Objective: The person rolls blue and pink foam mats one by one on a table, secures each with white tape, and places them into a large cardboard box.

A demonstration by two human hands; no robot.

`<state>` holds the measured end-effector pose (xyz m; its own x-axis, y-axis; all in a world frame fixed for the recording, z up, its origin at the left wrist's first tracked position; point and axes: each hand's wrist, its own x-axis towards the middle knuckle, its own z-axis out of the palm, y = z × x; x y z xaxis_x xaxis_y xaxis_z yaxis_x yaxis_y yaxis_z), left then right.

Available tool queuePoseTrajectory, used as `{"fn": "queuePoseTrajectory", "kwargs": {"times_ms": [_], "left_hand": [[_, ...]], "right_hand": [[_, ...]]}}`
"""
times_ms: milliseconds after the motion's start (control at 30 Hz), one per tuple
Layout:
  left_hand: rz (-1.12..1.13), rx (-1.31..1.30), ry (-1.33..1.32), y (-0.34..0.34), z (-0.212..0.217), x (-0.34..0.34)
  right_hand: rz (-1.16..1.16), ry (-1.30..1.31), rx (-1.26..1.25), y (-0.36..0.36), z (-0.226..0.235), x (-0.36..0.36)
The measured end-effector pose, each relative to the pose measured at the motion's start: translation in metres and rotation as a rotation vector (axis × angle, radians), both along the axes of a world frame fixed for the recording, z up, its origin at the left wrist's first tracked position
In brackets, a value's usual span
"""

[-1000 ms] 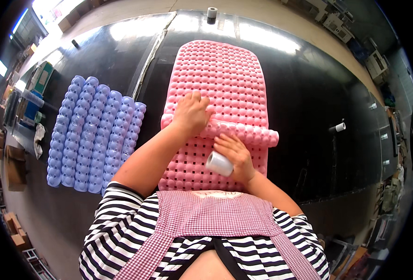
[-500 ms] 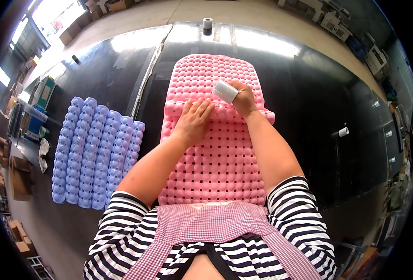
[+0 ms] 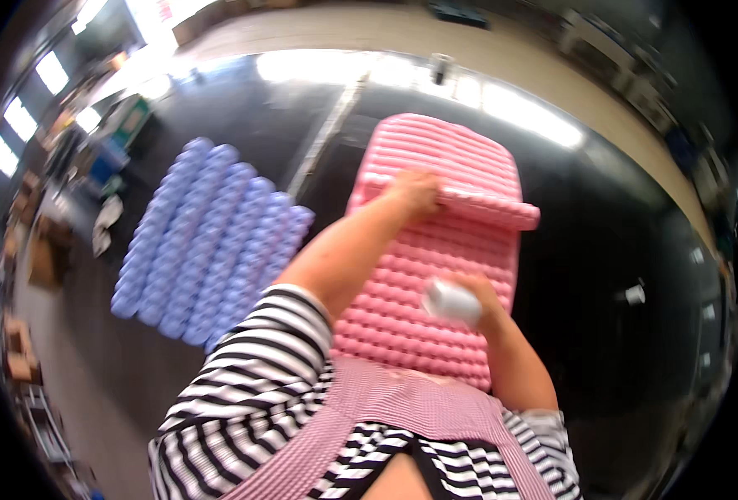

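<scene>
A pink bubbled bath mat lies lengthwise in front of me on the black table. Across its upper part lies a rolled pink mat. My left hand is curled over the left part of this roll; its fingertips are blurred and partly hidden. Over the lower right of the flat mat, my right hand grips a whitish roll of film or tape, both smeared by motion. Left of the pink mat, several rolled blue-violet mats lie side by side.
The black table reaches far to both sides. A small roll stands at its far edge, and a small white piece lies at the right. Boxes and a green-edged case are at the far left.
My right hand has pulled back from the rolled mat toward me with the whitish roll. My left hand stays on the rolled mat, now curled over it. The whole view has shifted and tilted.
</scene>
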<state>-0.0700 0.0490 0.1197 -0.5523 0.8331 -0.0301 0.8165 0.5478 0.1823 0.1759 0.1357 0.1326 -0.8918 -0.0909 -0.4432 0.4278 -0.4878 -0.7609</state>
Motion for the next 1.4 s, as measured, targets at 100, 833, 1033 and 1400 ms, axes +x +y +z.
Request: {"fn": "queuePoseTrajectory", "kwargs": {"times_ms": [100, 833, 1033, 1400], "left_hand": [[0.116, 0.143, 0.071, -0.015, 0.000, 0.014], [1.064, 1.013, 0.267, -0.550, 0.209, 0.145], [1.208, 0.939, -0.067, -0.638, 0.123, 0.051], [1.062, 0.501, -0.529, -0.681, -0.015, -0.033]], "right_hand": [[-0.156, 0.465, 0.278, 0.006, -0.015, 0.088], [-0.813, -0.305, 0.972, 0.139, -0.142, 0.249], [-0.848, -0.335, 0.965, 0.125, -0.135, 0.210], [-0.900, -0.375, 0.926, 0.121, -0.128, 0.186]]}}
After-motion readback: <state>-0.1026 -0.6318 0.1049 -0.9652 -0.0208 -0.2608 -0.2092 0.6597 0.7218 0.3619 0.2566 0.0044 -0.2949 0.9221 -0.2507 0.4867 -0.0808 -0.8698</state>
